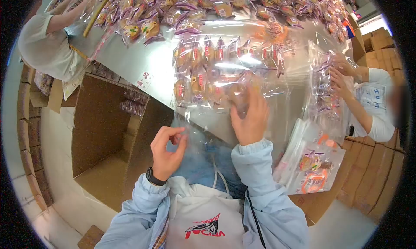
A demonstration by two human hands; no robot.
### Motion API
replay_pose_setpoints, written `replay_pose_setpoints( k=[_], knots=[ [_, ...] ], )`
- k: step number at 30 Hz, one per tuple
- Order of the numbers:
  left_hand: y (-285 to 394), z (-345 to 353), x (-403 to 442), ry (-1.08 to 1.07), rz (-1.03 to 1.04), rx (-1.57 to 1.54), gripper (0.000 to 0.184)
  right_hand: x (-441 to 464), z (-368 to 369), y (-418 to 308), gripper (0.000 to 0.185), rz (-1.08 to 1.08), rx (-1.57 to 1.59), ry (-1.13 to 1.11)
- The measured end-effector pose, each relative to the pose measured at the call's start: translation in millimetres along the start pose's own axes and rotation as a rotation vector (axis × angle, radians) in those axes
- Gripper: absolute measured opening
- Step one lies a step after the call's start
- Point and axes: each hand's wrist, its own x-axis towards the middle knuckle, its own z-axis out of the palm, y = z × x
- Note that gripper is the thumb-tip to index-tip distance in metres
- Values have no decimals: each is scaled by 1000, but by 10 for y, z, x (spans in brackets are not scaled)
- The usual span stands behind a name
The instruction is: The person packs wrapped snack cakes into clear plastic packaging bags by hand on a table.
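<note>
At a table [130,60], hands [253,114] at clear bag [229,67], packets [197,82] inside.

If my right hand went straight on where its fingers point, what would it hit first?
Your right hand would likely meet the upper row of wrapped snack packets in the clear plastic bag; depth is unclear.

Single head-worn wide view, facing forward and steeply down; hands [252,121] close, table [130,71] beyond.

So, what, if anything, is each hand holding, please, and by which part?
The left hand may be pinching the clear plastic bag by its near edge; the right hand is at the small purple-edged packets. Neither grip can be confirmed.
</note>
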Motion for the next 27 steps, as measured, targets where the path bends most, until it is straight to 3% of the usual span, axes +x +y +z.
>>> replay_pose_setpoints(
  k=[2,5,7,9,11,14,16,17,18,20,21,25,27],
  knots=[
    [14,-1,3,-6,2,3,20,28,100,-35,64,97,249,86],
    [16,-25,37,-16,13,25,22,137,88,-75,51,347,671,-2],
    [16,-25,40,-26,6,19,23,134,180,53,46,389,649,-94],
    [9,-32,51,-81,19,12,27,158,217,109,45,245,485,-142],
    [-10,-72,67,-151,57,-20,30,166,179,86,47,-70,178,-140],
    [-102,-228,179,-268,164,-138,31,180,129,29,54,110,481,-186],
    [-205,-446,340,-343,246,-251,32,165,117,52,60,-13,412,-101],
    [-360,-469,351,-220,190,-230,68,157,110,64,64,-76,380,-56],
    [-312,-488,448,-72,76,-224,53,150,115,95,66,-91,381,-60],
    [-433,-595,789,56,93,-93,19,163,132,164,70,-133,382,-65],
    [-537,-624,983,124,-4,-21,24,180,119,145,69,-120,453,-90],
    [-521,-540,1985,350,220,367,51,177,120,254,59,80,451,-289],
    [-735,-449,2431,404,355,595,78,175,53,141,58,-69,333,-129]
  ],
)
